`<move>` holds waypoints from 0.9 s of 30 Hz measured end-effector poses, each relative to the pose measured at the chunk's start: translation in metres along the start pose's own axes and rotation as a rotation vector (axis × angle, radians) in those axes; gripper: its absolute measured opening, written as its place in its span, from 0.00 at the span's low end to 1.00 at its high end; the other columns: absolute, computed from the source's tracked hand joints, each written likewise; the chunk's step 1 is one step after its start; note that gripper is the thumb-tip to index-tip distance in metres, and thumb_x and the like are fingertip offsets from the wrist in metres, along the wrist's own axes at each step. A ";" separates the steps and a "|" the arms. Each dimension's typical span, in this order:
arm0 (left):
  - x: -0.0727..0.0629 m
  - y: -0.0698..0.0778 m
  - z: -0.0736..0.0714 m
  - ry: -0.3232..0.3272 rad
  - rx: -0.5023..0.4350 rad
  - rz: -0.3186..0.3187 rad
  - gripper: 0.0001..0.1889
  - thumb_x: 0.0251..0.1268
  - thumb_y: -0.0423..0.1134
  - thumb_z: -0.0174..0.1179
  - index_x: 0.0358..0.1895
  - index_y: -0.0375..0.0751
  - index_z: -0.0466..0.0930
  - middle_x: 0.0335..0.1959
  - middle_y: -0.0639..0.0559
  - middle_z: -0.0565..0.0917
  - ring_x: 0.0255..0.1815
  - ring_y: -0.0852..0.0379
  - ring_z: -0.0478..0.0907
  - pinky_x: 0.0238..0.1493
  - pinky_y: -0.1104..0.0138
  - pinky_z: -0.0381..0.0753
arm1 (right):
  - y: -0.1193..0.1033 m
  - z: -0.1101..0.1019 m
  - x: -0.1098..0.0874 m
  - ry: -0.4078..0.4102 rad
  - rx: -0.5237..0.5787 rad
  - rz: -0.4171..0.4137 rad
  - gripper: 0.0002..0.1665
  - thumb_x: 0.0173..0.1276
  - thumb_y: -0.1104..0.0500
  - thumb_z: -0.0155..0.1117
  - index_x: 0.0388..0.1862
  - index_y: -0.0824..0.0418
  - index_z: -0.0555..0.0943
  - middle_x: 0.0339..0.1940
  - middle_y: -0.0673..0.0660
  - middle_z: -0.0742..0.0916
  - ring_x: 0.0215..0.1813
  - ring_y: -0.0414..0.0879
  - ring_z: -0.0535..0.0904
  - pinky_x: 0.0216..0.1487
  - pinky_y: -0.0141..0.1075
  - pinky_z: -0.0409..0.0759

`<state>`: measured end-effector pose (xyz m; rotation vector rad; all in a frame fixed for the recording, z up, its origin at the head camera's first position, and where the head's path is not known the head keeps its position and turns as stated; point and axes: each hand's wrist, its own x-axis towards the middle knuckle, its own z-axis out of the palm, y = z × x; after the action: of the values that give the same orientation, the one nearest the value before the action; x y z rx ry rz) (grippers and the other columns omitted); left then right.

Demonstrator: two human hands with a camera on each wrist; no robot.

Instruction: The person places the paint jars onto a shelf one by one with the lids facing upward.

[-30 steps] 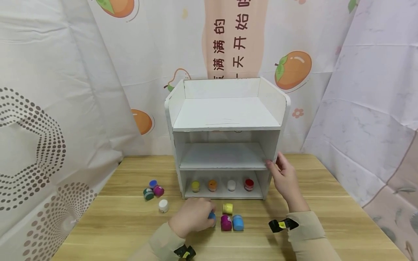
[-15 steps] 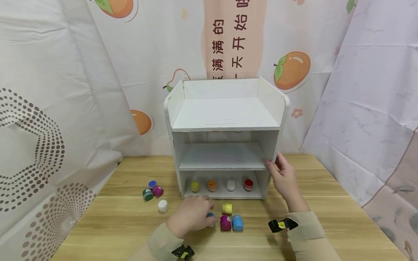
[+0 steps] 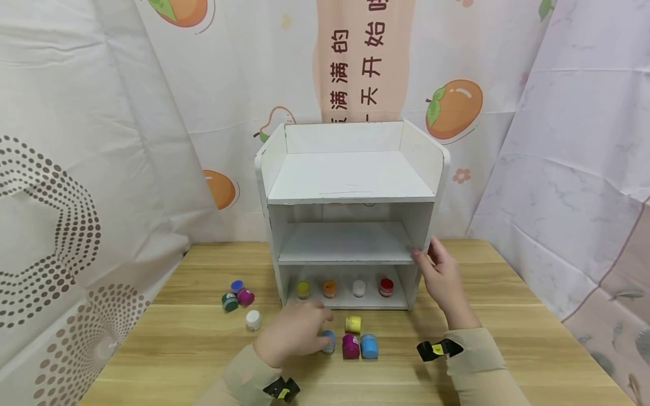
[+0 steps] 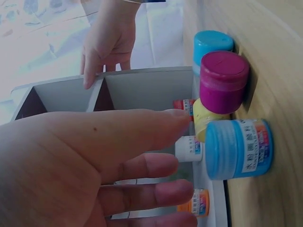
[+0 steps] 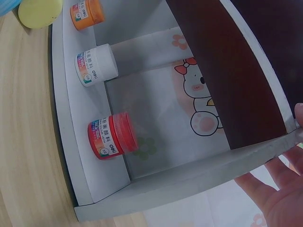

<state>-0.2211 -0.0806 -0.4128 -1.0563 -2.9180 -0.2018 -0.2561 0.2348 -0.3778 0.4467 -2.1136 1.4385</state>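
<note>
My left hand is just left of a blue paint jar, its fingers extended and holding nothing. In the left wrist view that paint jar stands upright on the table, beyond the thumb tip. Beside it are a magenta paint jar, a second blue paint jar and a yellow paint jar. My right hand grips the right side panel of a white shelf, thumb at the front edge and fingers outside.
On the bottom shelf stand yellow, orange, white and red paint jars in a row. To the left on the wooden table are a white jar and a cluster of green, blue and magenta jars.
My left hand has loosened its fingers and drawn slightly left, away from the blue paint jar, which now shows more fully. The right hand stays on the shelf's side panel.
</note>
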 end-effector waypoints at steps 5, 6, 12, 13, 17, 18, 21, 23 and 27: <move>0.003 0.000 0.008 -0.036 -0.020 0.013 0.18 0.58 0.50 0.73 0.50 0.52 0.88 0.45 0.60 0.85 0.38 0.63 0.78 0.41 0.60 0.81 | -0.002 0.000 0.000 0.006 -0.010 0.005 0.26 0.77 0.68 0.58 0.71 0.74 0.68 0.63 0.74 0.79 0.68 0.65 0.72 0.54 0.21 0.73; 0.004 0.000 0.009 -0.043 -0.022 0.015 0.17 0.57 0.50 0.73 0.50 0.52 0.88 0.43 0.60 0.85 0.36 0.64 0.77 0.39 0.62 0.80 | -0.002 0.000 0.000 0.008 -0.014 0.007 0.26 0.77 0.68 0.58 0.71 0.74 0.69 0.62 0.74 0.79 0.68 0.64 0.72 0.54 0.21 0.74; 0.007 0.000 0.018 -0.043 -0.012 0.024 0.08 0.56 0.48 0.73 0.38 0.56 0.87 0.34 0.65 0.80 0.29 0.67 0.71 0.31 0.67 0.73 | 0.000 0.001 0.001 0.019 -0.018 0.002 0.25 0.77 0.69 0.58 0.70 0.75 0.70 0.60 0.74 0.80 0.67 0.59 0.74 0.54 0.22 0.74; 0.007 0.000 0.018 -0.038 -0.007 0.026 0.07 0.55 0.48 0.73 0.36 0.57 0.86 0.33 0.66 0.80 0.28 0.67 0.70 0.30 0.68 0.72 | 0.000 0.001 0.001 0.020 -0.016 0.000 0.25 0.76 0.69 0.58 0.70 0.75 0.70 0.60 0.75 0.80 0.67 0.59 0.74 0.54 0.22 0.74; 0.007 0.000 0.019 -0.024 0.006 0.031 0.07 0.55 0.46 0.74 0.31 0.57 0.83 0.31 0.66 0.78 0.27 0.67 0.70 0.29 0.69 0.72 | 0.000 0.001 0.001 0.019 -0.014 0.000 0.24 0.76 0.70 0.58 0.69 0.75 0.70 0.60 0.75 0.80 0.66 0.58 0.75 0.53 0.22 0.75; 0.007 0.000 0.020 -0.023 0.009 0.032 0.07 0.55 0.46 0.74 0.31 0.57 0.83 0.31 0.66 0.78 0.27 0.67 0.70 0.29 0.69 0.72 | 0.000 0.001 0.001 0.018 -0.014 0.001 0.24 0.76 0.70 0.58 0.69 0.75 0.70 0.60 0.75 0.80 0.66 0.59 0.75 0.53 0.22 0.75; 0.007 0.000 0.020 -0.025 0.010 0.035 0.07 0.55 0.46 0.74 0.29 0.57 0.83 0.30 0.66 0.77 0.27 0.67 0.70 0.29 0.69 0.72 | 0.001 0.001 0.001 0.015 -0.013 0.005 0.25 0.77 0.69 0.57 0.69 0.75 0.70 0.61 0.74 0.80 0.66 0.61 0.74 0.53 0.22 0.75; 0.007 0.000 0.019 -0.027 0.008 0.039 0.08 0.56 0.47 0.74 0.29 0.57 0.82 0.29 0.67 0.77 0.27 0.67 0.70 0.29 0.69 0.72 | 0.001 0.001 0.001 0.015 -0.012 0.006 0.25 0.77 0.69 0.57 0.69 0.75 0.70 0.61 0.75 0.80 0.67 0.61 0.74 0.54 0.22 0.74; 0.007 -0.001 0.018 -0.034 -0.011 0.044 0.08 0.56 0.48 0.75 0.29 0.57 0.83 0.28 0.68 0.77 0.27 0.68 0.70 0.29 0.70 0.72 | 0.002 0.001 0.001 0.015 -0.013 0.004 0.25 0.77 0.69 0.57 0.70 0.75 0.70 0.62 0.75 0.80 0.67 0.60 0.74 0.54 0.22 0.74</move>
<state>-0.2271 -0.0749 -0.4302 -1.1355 -2.9236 -0.2011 -0.2577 0.2347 -0.3789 0.4254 -2.1123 1.4248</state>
